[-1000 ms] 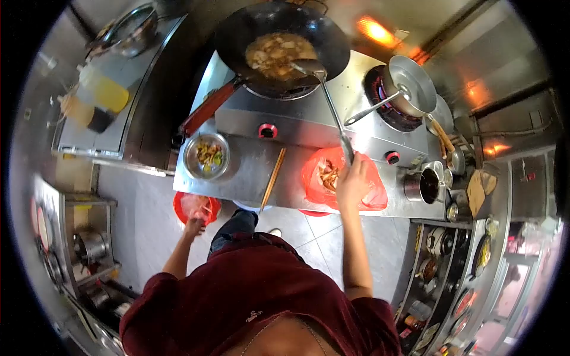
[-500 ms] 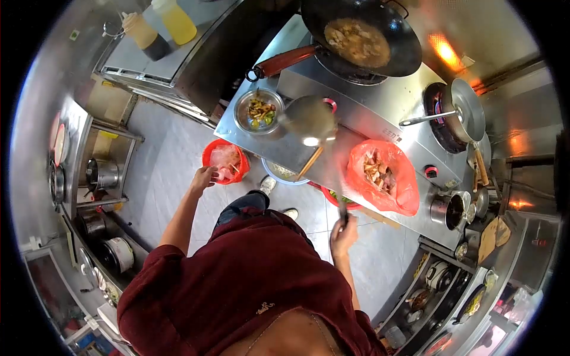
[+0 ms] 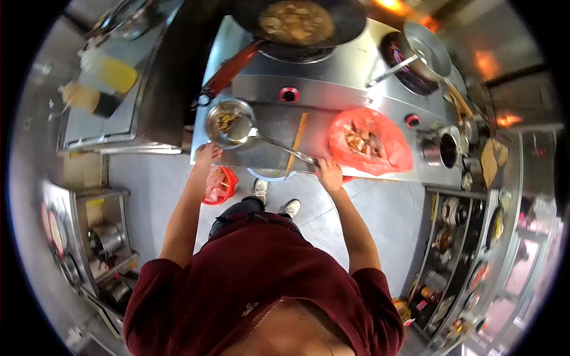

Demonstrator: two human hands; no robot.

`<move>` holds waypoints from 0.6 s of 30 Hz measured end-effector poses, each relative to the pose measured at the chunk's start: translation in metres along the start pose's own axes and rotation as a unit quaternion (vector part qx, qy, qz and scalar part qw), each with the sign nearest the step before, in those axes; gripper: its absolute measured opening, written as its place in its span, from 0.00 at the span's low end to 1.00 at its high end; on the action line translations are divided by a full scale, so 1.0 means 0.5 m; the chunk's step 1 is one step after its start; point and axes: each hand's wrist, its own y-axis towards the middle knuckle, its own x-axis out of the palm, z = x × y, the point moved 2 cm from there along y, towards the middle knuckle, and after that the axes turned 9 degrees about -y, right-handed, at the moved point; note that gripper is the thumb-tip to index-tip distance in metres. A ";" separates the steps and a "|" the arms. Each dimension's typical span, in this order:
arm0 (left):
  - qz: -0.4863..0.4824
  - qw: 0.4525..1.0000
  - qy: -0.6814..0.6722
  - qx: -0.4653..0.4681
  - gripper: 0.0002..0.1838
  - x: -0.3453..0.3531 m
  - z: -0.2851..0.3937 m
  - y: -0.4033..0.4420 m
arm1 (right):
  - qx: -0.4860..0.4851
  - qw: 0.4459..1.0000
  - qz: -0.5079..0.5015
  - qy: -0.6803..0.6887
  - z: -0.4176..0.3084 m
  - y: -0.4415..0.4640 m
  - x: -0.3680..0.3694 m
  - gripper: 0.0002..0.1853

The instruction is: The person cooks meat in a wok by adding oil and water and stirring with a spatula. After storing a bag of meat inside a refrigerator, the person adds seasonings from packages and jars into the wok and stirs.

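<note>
My right hand [image 3: 330,174] is closed round the end of a ladle [image 3: 285,147] at the counter's front edge. The ladle's handle slants left, and its head lies in a shiny metal bowl [image 3: 209,126]. Dark and greenish food pieces [image 3: 224,121] show in the bowl beside the ladle head. My left hand [image 3: 208,154] is at the bowl's near left rim, its fingers bent against it and partly hidden. Between the bowl and a red plastic bag of cut meat [image 3: 365,141], a wooden stick [image 3: 298,139] lies across the counter.
Behind the bowl, a wok [image 3: 350,24] of brown simmering food sits on the stove, its red handle [image 3: 234,70] pointing towards me. A pan [image 3: 428,50] rests on the right burner. Below the counter stands a red basket [image 3: 228,191]. Sauce bottles [image 3: 116,72] are at upper left.
The ladle has swung left and down into the metal bowl with my right hand. My left hand has risen from over the red basket to the bowl's rim. The camera view has shifted.
</note>
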 end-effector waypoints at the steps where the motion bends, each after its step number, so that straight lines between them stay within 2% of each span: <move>1: -0.011 1.000 0.014 -0.004 0.12 -0.005 -0.004 0.014 | 0.013 1.000 -0.012 -0.004 -0.005 0.004 0.009 0.17; 2: -0.010 1.000 0.007 0.000 0.12 -0.008 -0.004 0.022 | 0.032 0.999 -0.035 -0.005 -0.011 0.010 0.012 0.17; 5: -0.010 1.000 -0.008 0.015 0.12 -0.005 0.012 -0.003 | 0.059 0.998 -0.021 0.009 -0.015 0.017 0.020 0.19; 8: 0.055 0.977 0.114 0.169 0.11 -0.024 0.037 -0.017 | 0.044 0.996 0.076 -0.034 -0.027 0.010 -0.018 0.20; 9: 0.039 0.950 0.142 0.276 0.12 -0.001 0.054 -0.052 | 0.061 0.994 0.092 -0.003 -0.030 0.002 -0.035 0.21; 11: -0.092 0.929 0.160 0.320 0.14 0.089 0.083 -0.124 | 0.097 0.986 0.126 0.055 -0.036 -0.035 -0.086 0.21; 13: -0.177 0.943 0.170 0.224 0.18 0.240 0.079 -0.217 | 0.157 0.965 0.210 -0.007 0.008 -0.079 -0.143 0.24; 14: -0.234 0.932 0.209 0.183 0.22 0.326 0.079 -0.274 | 0.277 0.931 0.221 -0.084 0.042 -0.094 -0.164 0.27; 15: -0.263 0.904 0.273 0.197 0.25 0.396 0.053 -0.303 | 0.308 0.913 0.252 -0.092 0.079 -0.087 -0.219 0.32; 16: -0.314 0.892 0.268 0.183 0.31 0.465 0.037 -0.349 | 0.306 0.889 0.308 -0.144 0.102 -0.065 -0.283 0.34; 17: -0.295 0.872 0.322 0.221 0.36 0.512 -0.020 -0.326 | 0.322 0.897 0.231 -0.196 0.131 -0.047 -0.303 0.33; 18: -0.314 0.840 0.365 0.249 0.38 0.558 -0.052 -0.319 | 0.332 0.898 0.155 -0.245 0.159 -0.027 -0.317 0.32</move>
